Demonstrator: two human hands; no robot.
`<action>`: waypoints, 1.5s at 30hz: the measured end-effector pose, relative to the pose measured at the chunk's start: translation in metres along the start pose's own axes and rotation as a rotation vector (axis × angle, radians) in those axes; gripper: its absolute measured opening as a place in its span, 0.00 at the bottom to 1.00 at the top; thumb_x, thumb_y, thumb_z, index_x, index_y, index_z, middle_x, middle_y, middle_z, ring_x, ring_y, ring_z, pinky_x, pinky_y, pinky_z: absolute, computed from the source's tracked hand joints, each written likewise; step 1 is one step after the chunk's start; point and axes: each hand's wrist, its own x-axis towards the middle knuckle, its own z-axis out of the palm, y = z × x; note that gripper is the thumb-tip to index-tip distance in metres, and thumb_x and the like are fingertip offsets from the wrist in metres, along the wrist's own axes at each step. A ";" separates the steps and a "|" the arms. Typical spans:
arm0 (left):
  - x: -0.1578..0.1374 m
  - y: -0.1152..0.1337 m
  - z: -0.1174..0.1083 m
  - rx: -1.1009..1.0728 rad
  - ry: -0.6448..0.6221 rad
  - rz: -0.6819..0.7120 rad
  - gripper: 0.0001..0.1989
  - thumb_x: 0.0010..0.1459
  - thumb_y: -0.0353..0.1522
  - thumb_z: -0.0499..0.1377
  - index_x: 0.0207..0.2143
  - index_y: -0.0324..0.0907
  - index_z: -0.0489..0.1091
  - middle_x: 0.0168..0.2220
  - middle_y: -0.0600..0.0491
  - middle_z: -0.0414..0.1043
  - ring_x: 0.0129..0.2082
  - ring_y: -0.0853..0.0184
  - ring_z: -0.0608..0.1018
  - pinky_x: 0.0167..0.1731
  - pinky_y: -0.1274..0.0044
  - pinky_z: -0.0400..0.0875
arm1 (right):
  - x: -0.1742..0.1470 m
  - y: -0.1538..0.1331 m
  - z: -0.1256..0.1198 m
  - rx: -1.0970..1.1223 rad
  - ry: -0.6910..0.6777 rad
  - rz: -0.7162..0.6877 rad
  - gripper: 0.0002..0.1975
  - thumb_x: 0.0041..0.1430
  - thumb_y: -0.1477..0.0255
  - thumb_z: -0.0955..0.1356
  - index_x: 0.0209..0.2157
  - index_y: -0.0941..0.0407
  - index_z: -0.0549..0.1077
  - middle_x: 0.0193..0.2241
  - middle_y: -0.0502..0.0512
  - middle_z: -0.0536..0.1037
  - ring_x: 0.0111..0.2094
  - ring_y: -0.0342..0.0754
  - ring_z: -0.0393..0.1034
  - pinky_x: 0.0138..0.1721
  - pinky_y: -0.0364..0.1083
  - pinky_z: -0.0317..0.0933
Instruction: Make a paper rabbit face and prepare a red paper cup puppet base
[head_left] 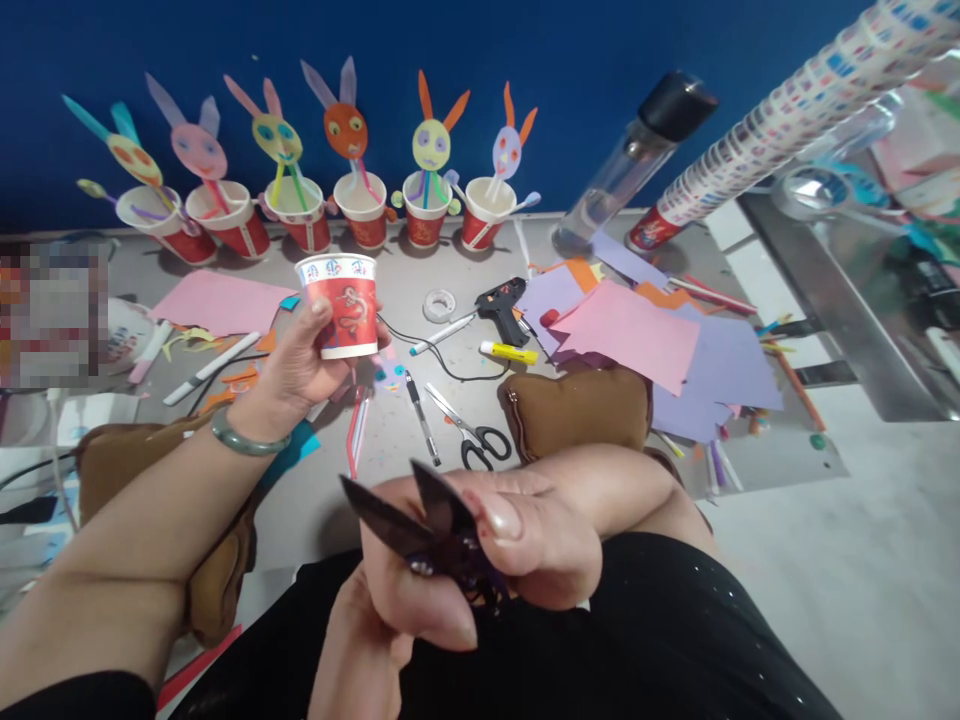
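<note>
My left hand (300, 350) is wrapped round a red-and-white paper cup (352, 310), holding it upright above the table. Close to the camera, over my lap, my right hand (480, 560) is closed on small dark snips (420, 530). Their two pointed blades are spread and aim up and left; the fingers hide the handles. Below the cup lie a black pen (422, 415), black-handled scissors (480, 440) and some red and white straws (355, 430). A scrap of paper with drawn marks (390, 372) lies just beyond the pen.
Several paper cups with rabbit-faced spoons (360, 215) line the blue wall. A glue gun (501, 305), a tape roll (439, 305) and a yellow cutter (510, 352) lie mid-table. Rightward are coloured paper sheets (637, 335), a bottle (630, 165) and a tall cup stack (787, 120).
</note>
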 end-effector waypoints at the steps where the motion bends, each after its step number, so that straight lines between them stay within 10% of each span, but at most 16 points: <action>1: 0.000 -0.001 0.000 0.000 -0.003 0.011 0.27 0.39 0.50 0.75 0.37 0.46 0.77 0.35 0.50 0.80 0.32 0.59 0.80 0.30 0.68 0.77 | 0.000 0.000 0.001 0.020 0.030 0.006 0.27 0.65 0.40 0.57 0.33 0.52 0.61 0.29 0.57 0.76 0.39 0.54 0.76 0.37 0.48 0.68; 8: 0.002 -0.003 0.000 0.036 0.043 0.083 0.22 0.40 0.42 0.76 0.36 0.44 0.77 0.33 0.53 0.80 0.30 0.65 0.78 0.31 0.71 0.75 | 0.002 -0.006 -0.005 -0.021 0.033 0.002 0.24 0.67 0.44 0.59 0.34 0.51 0.58 0.29 0.52 0.75 0.28 0.46 0.72 0.30 0.45 0.67; 13: 0.005 -0.003 -0.003 0.082 -0.009 0.077 0.22 0.41 0.39 0.76 0.37 0.42 0.74 0.31 0.53 0.79 0.30 0.67 0.79 0.33 0.74 0.76 | 0.014 -0.014 -0.065 -0.721 0.803 -0.517 0.22 0.67 0.46 0.61 0.35 0.50 0.61 0.28 0.48 0.73 0.18 0.39 0.59 0.20 0.43 0.54; 16: 0.006 -0.005 -0.005 0.110 -0.080 0.108 0.26 0.45 0.39 0.75 0.45 0.42 0.71 0.38 0.51 0.79 0.36 0.64 0.81 0.38 0.73 0.77 | 0.023 -0.018 -0.106 -0.917 0.961 -0.565 0.25 0.65 0.41 0.60 0.36 0.51 0.64 0.27 0.48 0.70 0.20 0.40 0.60 0.20 0.44 0.55; 25: 0.007 -0.013 -0.012 0.248 -0.186 0.258 0.40 0.53 0.37 0.71 0.63 0.54 0.55 0.42 0.55 0.75 0.39 0.66 0.80 0.39 0.74 0.77 | 0.029 -0.012 -0.132 -1.018 0.950 -0.411 0.26 0.53 0.56 0.77 0.28 0.52 0.57 0.29 0.46 0.73 0.25 0.39 0.62 0.26 0.44 0.59; 45: 0.007 0.013 -0.017 0.600 -0.173 0.279 0.13 0.49 0.33 0.68 0.31 0.41 0.66 0.33 0.55 0.72 0.32 0.72 0.74 0.35 0.78 0.72 | 0.032 -0.008 -0.132 -1.021 0.983 -0.309 0.25 0.51 0.61 0.77 0.28 0.51 0.56 0.25 0.44 0.70 0.24 0.39 0.58 0.26 0.44 0.55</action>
